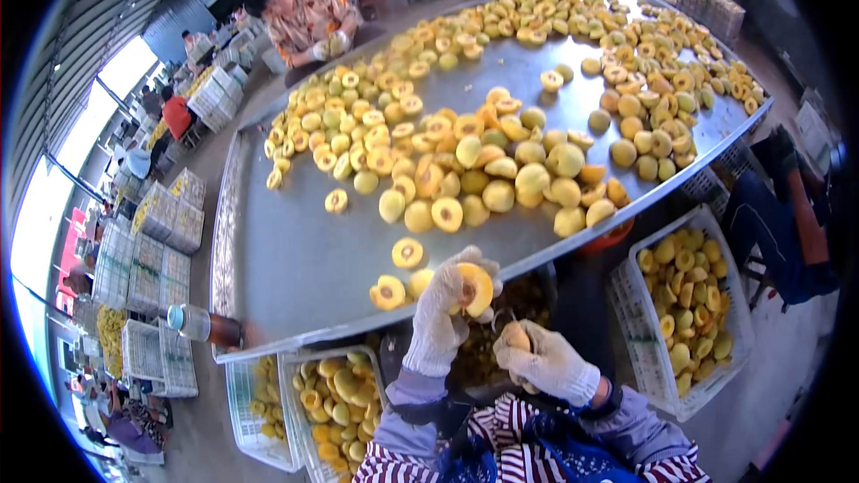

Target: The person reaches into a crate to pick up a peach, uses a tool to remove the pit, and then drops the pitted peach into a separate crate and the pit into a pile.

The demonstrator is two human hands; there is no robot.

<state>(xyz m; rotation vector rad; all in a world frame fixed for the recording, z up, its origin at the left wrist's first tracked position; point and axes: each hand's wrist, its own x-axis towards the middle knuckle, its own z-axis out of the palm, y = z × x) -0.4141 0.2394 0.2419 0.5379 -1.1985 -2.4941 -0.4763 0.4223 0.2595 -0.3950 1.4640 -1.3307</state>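
My left hand point(440, 308), in a white knit glove, is closed around a halved yellow peach point(476, 290) at the near edge of the metal table, its cut face showing. To its right, my gloved right hand point(553, 363) is closed on a small tool with a tan handle point(515, 336); a thin curved metal end shows above it, though the fingers hide most of it. Close to my left hand, a few peach halves point(388, 292) lie on the metal table point(295, 250). A larger heap of yellow peaches point(474, 161), many of them halved, lies farther back.
Crates of peaches stand below the table, one at the right point(684, 313) and one at the lower left point(335, 407). A capped bottle point(204, 325) is by the table's left corner. Co-workers sit around the table, one in a patterned shirt point(309, 22). Stacked crates point(143, 264) line the left.
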